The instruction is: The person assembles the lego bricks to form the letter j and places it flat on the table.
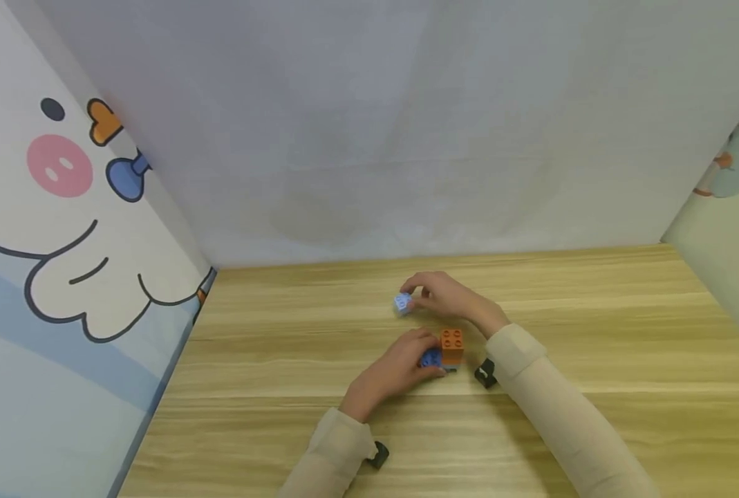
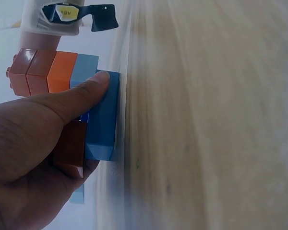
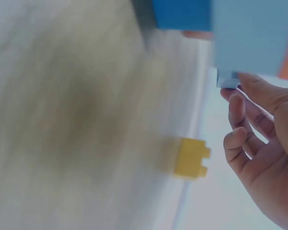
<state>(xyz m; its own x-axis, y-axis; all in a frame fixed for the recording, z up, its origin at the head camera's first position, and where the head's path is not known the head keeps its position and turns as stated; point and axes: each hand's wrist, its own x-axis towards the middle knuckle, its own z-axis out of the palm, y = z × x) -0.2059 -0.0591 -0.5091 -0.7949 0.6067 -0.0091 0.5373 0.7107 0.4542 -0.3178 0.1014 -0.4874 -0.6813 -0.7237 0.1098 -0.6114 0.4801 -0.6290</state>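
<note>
My left hand (image 1: 400,363) grips a small build of toy blocks at the middle of the table, thumb along its long blue base block (image 2: 104,129). A stack of orange and brownish blocks (image 1: 452,340) rises from one end, over a light blue block (image 2: 85,68). At the other end, a dark brownish block (image 2: 71,148) sits between thumb and fingers. Just beyond the build, my right hand (image 1: 446,294) pinches a separate light blue block (image 1: 403,303) between thumb and finger, its other fingers loosely curled. In the right wrist view, the build partly covers that block.
A yellow block (image 3: 190,158) shows on the wooden table (image 1: 269,346) in the right wrist view. Behind the table hangs a pale cloth wall (image 1: 375,138), with a cartoon-printed panel (image 1: 8,194) on the left. Black wrist mounts (image 1: 485,373) stick out from the sleeves.
</note>
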